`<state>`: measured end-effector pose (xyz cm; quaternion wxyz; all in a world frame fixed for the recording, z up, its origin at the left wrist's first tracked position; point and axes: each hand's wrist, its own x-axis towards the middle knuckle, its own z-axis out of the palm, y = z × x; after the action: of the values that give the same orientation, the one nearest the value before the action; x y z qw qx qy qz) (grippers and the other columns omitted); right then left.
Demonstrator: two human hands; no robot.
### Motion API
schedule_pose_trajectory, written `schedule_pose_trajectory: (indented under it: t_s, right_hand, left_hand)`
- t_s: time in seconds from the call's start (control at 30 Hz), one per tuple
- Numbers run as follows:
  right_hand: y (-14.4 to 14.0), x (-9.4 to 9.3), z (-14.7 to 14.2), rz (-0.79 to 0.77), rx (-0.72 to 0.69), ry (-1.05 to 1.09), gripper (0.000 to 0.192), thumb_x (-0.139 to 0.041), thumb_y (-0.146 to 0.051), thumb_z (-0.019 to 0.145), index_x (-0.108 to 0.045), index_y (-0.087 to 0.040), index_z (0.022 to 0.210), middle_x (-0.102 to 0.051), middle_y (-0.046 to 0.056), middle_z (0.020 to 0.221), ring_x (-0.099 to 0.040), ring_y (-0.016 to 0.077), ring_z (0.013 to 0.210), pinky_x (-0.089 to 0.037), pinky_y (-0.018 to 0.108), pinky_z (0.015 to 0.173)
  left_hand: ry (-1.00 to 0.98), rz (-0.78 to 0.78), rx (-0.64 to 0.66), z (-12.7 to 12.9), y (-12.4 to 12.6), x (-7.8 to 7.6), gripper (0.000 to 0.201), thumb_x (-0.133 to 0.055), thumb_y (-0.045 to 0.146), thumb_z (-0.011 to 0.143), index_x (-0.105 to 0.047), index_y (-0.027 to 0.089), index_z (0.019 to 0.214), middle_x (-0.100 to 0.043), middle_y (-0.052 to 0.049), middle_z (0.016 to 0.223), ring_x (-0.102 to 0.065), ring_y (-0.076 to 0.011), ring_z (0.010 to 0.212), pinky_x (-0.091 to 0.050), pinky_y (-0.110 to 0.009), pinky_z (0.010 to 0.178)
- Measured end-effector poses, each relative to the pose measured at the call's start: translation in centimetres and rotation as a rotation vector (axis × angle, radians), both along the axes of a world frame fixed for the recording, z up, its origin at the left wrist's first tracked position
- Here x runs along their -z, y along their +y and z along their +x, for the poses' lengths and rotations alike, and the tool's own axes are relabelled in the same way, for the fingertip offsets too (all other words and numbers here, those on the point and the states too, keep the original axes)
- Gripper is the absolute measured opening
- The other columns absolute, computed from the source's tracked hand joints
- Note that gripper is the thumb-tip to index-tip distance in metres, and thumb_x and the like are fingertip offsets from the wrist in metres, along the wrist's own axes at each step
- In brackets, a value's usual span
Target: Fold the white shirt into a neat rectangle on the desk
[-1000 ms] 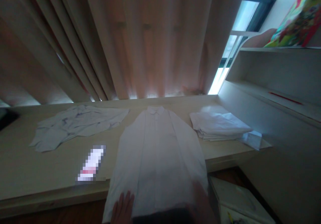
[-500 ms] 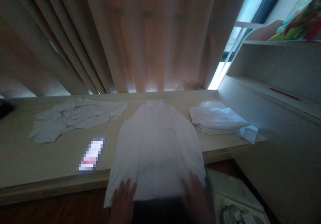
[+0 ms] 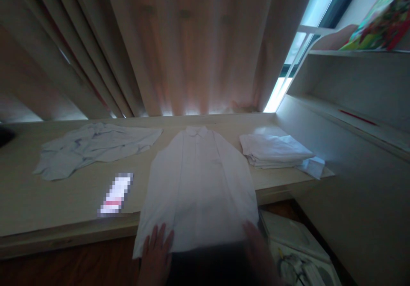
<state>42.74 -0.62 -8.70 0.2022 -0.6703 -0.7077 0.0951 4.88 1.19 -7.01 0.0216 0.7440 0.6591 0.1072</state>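
A long pale wooden worktop point(image 3: 64, 200) runs beneath heavy beige curtains point(image 3: 192, 46), with daylight showing along their lower hem and through a window strip point(image 3: 307, 25) at the right. A white button-up shirt point(image 3: 200, 183) lies flat in the middle of the worktop, collar toward the curtains, sleeves folded in, its hem hanging over the near edge. The left hand point(image 3: 156, 256) rests on the hem's left corner, fingers spread flat on the cloth, gripping nothing. The right hand point(image 3: 256, 249) lies at the hem's right corner; it is blurred, and whether its fingers pinch the fabric cannot be told. A crumpled light-blue shirt point(image 3: 92, 147) lies to the left, a stack of folded white cloth point(image 3: 275, 151) to the right. White shelves point(image 3: 346, 89) rise at the right, carrying a bright patterned item point(image 3: 378, 25).
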Motion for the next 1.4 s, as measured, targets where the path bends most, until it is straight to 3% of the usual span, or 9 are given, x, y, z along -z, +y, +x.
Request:
schedule_pose_trajectory:
  t_s: [0.17, 0.37, 0.53, 0.7, 0.87, 1.17, 1.3, 1.4]
  right_hand:
    - [0.5, 0.5, 1.4, -0.027, 0.017, -0.014, 0.048, -0.034, -0.015, 0.082, -0.054, -0.017, 0.126, -0.055, 0.009, 0.131, -0.048, 0.0218, 0.123, -0.039, 0.043, 0.105]
    - [0.8, 0.8, 1.7, 0.012, -0.012, -0.022, 0.044, -0.035, -0.018, 0.084, -0.058, -0.019, 0.122, -0.058, 0.009, 0.126, -0.051, 0.0217, 0.119, -0.044, 0.040, 0.101]
    - [0.9, -0.5, 2.8, -0.023, 0.024, 0.030, 0.045, -0.034, -0.020, 0.082, -0.062, -0.020, 0.117, -0.062, 0.008, 0.121, -0.056, 0.0210, 0.114, -0.046, 0.039, 0.098]
    - [1.3, -1.1, 2.6, 0.014, 0.101, 0.039, 0.040, -0.040, -0.034, 0.086, -0.062, -0.018, 0.115, -0.065, 0.010, 0.115, -0.060, 0.0223, 0.107, -0.049, 0.037, 0.094]
    - [1.4, -1.0, 2.2, 0.052, 0.105, 0.010, 0.036, -0.038, -0.031, 0.086, -0.067, -0.021, 0.104, -0.068, 0.009, 0.107, -0.063, 0.0219, 0.101, -0.051, 0.034, 0.089]
    - [2.4, -4.5, -0.3, -0.015, -0.013, -0.082, 0.032, -0.038, -0.021, 0.083, -0.066, -0.024, 0.098, -0.069, 0.006, 0.097, -0.063, 0.0191, 0.092, -0.050, 0.029, 0.083]
    - [1.5, -4.1, -0.6, 0.019, -0.078, -0.138, 0.035, -0.047, -0.023, 0.079, -0.062, -0.024, 0.111, -0.064, 0.008, 0.113, -0.056, 0.0234, 0.109, -0.044, 0.038, 0.095]
    - [1.1, -3.6, -0.7, 0.072, -0.091, -0.170, 0.054, -0.053, -0.023, 0.074, -0.050, -0.020, 0.128, -0.050, 0.011, 0.134, -0.042, 0.0273, 0.126, -0.034, 0.044, 0.105]
  left_hand:
    - [-0.036, 0.034, -0.014, 0.0, 0.2, 0.5, 0.054, -0.036, 0.007, 0.078, -0.053, 0.033, 0.123, -0.048, 0.000, 0.138, -0.031, -0.0240, 0.135, -0.030, -0.054, 0.110]
    - [0.032, 0.064, -0.006, -0.4, 0.2, 1.5, 0.054, -0.036, 0.007, 0.078, -0.054, 0.031, 0.123, -0.046, -0.001, 0.140, -0.032, -0.0261, 0.135, -0.033, -0.054, 0.107]
    - [0.070, 0.067, -0.001, -0.8, 0.2, 2.8, 0.055, -0.035, 0.006, 0.078, -0.054, 0.032, 0.123, -0.044, -0.001, 0.141, -0.032, -0.0263, 0.135, -0.032, -0.052, 0.108]
    - [0.062, 0.135, 0.024, -0.9, 0.4, 3.6, 0.056, -0.040, 0.007, 0.076, -0.055, 0.034, 0.122, -0.044, 0.001, 0.142, -0.030, -0.0275, 0.136, -0.030, -0.053, 0.108]
    - [0.073, 0.143, 0.022, -0.8, 0.5, 3.1, 0.060, -0.038, 0.005, 0.073, -0.054, 0.036, 0.122, -0.049, 0.002, 0.137, -0.032, -0.0266, 0.135, -0.034, -0.053, 0.106]
    - [0.039, 0.086, 0.019, -0.2, 0.1, 1.2, 0.060, -0.043, 0.010, 0.072, -0.051, 0.036, 0.126, -0.044, 0.001, 0.142, -0.029, -0.0269, 0.136, -0.029, -0.050, 0.110]
    - [0.033, 0.071, 0.014, -0.2, 0.0, 0.6, 0.061, -0.044, 0.013, 0.071, -0.049, 0.037, 0.127, -0.044, 0.002, 0.142, -0.029, -0.0265, 0.136, -0.028, -0.049, 0.110]
    - [0.035, 0.063, 0.022, -0.4, -0.1, 0.7, 0.062, -0.042, 0.013, 0.072, -0.047, 0.037, 0.128, -0.044, 0.002, 0.142, -0.031, -0.0255, 0.135, -0.029, -0.048, 0.110]
